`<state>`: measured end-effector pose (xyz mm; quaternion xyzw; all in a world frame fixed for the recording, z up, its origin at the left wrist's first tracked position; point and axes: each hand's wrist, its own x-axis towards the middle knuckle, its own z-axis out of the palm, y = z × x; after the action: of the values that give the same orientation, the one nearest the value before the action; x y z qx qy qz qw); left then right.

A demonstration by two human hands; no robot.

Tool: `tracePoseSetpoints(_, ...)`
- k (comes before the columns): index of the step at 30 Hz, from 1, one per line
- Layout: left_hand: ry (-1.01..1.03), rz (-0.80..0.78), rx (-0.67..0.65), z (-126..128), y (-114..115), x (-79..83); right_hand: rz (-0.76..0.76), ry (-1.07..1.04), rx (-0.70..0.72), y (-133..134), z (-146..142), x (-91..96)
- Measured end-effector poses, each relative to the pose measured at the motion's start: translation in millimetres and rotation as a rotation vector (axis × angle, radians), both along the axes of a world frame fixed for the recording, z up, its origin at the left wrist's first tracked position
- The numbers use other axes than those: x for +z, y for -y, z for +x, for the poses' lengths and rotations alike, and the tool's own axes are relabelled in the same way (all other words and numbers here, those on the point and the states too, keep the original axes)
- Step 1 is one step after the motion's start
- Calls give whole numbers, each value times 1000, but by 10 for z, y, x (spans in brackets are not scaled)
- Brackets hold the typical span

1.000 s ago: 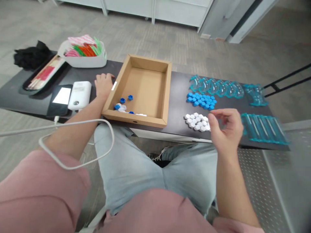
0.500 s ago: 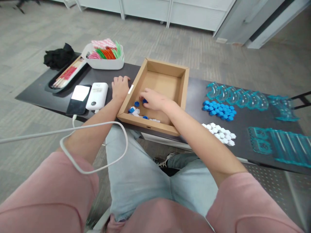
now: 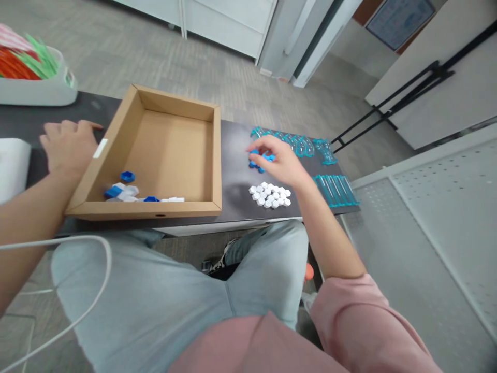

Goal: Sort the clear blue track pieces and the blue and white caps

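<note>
My right hand [image 3: 280, 160] hovers over the cluster of blue hexagon caps [image 3: 257, 159] on the dark table [image 3: 233, 150], fingers curled down onto them; whether it grips one is hidden. Just below it lies a patch of white hexagon caps [image 3: 271, 195]. My left hand [image 3: 68, 145] rests flat on the table against the left wall of the open cardboard box [image 3: 176, 106], fingers spread. Inside the box's near left corner lie several blue and white caps [image 3: 125, 190].
Clear turquoise curved pieces [image 3: 297, 144] and straight turquoise strips [image 3: 334, 189] sit at the table's right end. A white tub of coloured sticks [image 3: 33, 77] stands far left, a white device [image 3: 13, 166] beside my left arm. A white cable [image 3: 77, 290] crosses my lap.
My right hand has left the box and moved right to the blue caps. The view has swung to the right. My left hand has stayed by the box.
</note>
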<state>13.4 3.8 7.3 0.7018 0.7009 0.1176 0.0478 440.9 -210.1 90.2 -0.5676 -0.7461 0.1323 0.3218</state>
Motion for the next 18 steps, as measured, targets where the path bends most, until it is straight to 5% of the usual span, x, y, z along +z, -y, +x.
tracePoseSetpoints(4,-40,-20,-5,-6,-11,17,-41,-70,-426,369,994,-147)
tracePoseSetpoints(7,-61,-32,7,-27,-52,-6,-126,-39,-613,516,1348,-301)
tracePoseSetpoints(13,-97,-13,5,-90,-132,-87,-318,80,-608,464,1390,-534)
tracePoseSetpoints(18,-103,-13,24,-80,-110,-63,-392,28,-577,387,1376,-553)
